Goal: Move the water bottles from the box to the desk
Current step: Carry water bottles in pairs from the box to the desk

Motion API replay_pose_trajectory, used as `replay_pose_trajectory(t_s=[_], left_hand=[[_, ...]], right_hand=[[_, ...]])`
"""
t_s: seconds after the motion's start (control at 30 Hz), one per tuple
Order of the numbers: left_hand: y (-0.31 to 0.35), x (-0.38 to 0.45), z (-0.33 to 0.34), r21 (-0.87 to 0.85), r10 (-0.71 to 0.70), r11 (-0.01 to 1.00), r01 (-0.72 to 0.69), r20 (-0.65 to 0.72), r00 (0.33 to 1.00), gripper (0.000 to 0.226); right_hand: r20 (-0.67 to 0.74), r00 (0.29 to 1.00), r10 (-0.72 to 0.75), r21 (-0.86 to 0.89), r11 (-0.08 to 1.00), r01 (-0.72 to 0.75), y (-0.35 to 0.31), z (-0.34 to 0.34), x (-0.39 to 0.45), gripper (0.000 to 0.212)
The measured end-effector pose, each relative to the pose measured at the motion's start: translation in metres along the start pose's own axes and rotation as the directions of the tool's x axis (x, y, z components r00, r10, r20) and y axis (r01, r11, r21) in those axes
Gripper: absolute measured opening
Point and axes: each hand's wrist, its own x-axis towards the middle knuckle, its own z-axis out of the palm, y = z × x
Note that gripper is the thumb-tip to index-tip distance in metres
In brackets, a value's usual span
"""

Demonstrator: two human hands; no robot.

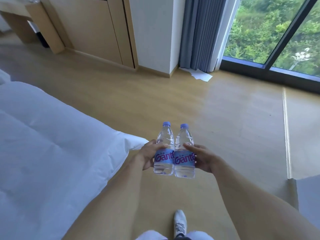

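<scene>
Two clear water bottles with blue caps and blue labels stand upright side by side in the air over the wooden floor, touching each other. My left hand [148, 154] grips the left bottle [164, 149] around its label, thumb on the front. My right hand [203, 157] grips the right bottle [184, 151] the same way. The desk [15, 7] shows at the far top left, with its top mostly out of frame. No box is in view.
A white bed [43, 144] fills the left side. Wooden cabinets [97, 28] and a white pillar [154, 32] stand ahead. Grey curtains [200, 32] and a glass window [277, 32] are at the right. Paper sheets [201, 75] lie on the floor by the curtain. My shoe [180, 222] is below.
</scene>
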Motion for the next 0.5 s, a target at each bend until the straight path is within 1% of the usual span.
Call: replay_pose_trajectory(t_s=[0.07,0.23,0.27,0.4,0.5], left_hand=[[0.020,0.023,0.005,-0.035,0.016,0.999,-0.017,-0.018,1.000,0.048],[0.059,0.070,-0.002,-0.116,0.022,0.993,-0.028,-0.053,0.998,0.023],[0.066,0.078,-0.007,-0.129,0.025,0.991,-0.033,-0.066,0.997,0.023],[0.092,0.113,-0.035,-0.156,0.031,0.986,-0.053,-0.140,0.990,0.039],[0.112,0.147,-0.064,-0.177,0.037,0.982,-0.067,-0.166,0.985,0.045]], right_hand=[[0.015,1.000,0.010,-0.025,1.000,-0.009,-0.030,-0.010,0.025,0.070],[0.072,0.997,0.041,-0.083,0.996,-0.035,-0.084,-0.016,0.083,0.074],[0.075,0.996,0.046,-0.091,0.995,-0.040,-0.093,-0.015,0.096,0.075],[0.132,0.988,0.084,-0.127,0.990,-0.067,-0.127,0.001,0.151,0.076],[0.150,0.984,0.100,-0.149,0.986,-0.077,-0.155,0.019,0.197,0.075]])
